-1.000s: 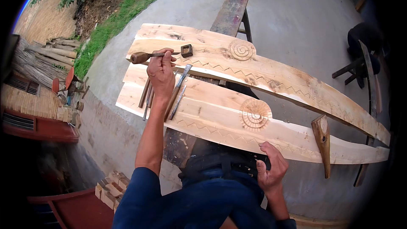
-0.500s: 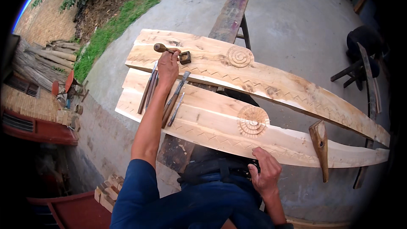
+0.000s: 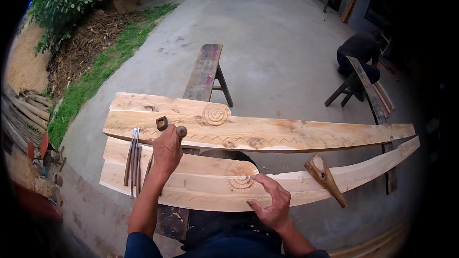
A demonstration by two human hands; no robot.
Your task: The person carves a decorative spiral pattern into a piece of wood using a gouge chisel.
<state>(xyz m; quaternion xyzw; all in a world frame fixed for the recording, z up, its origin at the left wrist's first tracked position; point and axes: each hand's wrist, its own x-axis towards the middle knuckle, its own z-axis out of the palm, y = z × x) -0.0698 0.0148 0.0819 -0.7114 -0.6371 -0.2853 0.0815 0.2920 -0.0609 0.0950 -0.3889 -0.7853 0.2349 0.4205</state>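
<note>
My left hand (image 3: 167,150) is closed round a wooden-handled tool with a rounded end (image 3: 181,131); its far end is hidden. Beside the fingers, a small dark square box (image 3: 162,123) sits on the far carved plank (image 3: 287,131). My right hand (image 3: 275,205) is open, thumb and index finger apart, with the index fingertip at the edge of the carved rosette (image 3: 240,177) on the near plank (image 3: 201,177). Several chisels (image 3: 132,162) lie across the near plank, left of my left forearm. A wooden mallet (image 3: 326,179) rests on its right part.
Both planks lie across a left bench (image 3: 204,71) and a narrow right support (image 3: 366,83). Another person (image 3: 358,55) crouches beyond the right support. Concrete ground (image 3: 267,28) stretches ahead; grass (image 3: 100,67) and stacked logs (image 3: 28,114) lie to the left.
My view has tilted up and turned. My left hand has taken up the wooden-handled tool that lay by the box. My right hand has moved from the near plank's edge over to its rosette.
</note>
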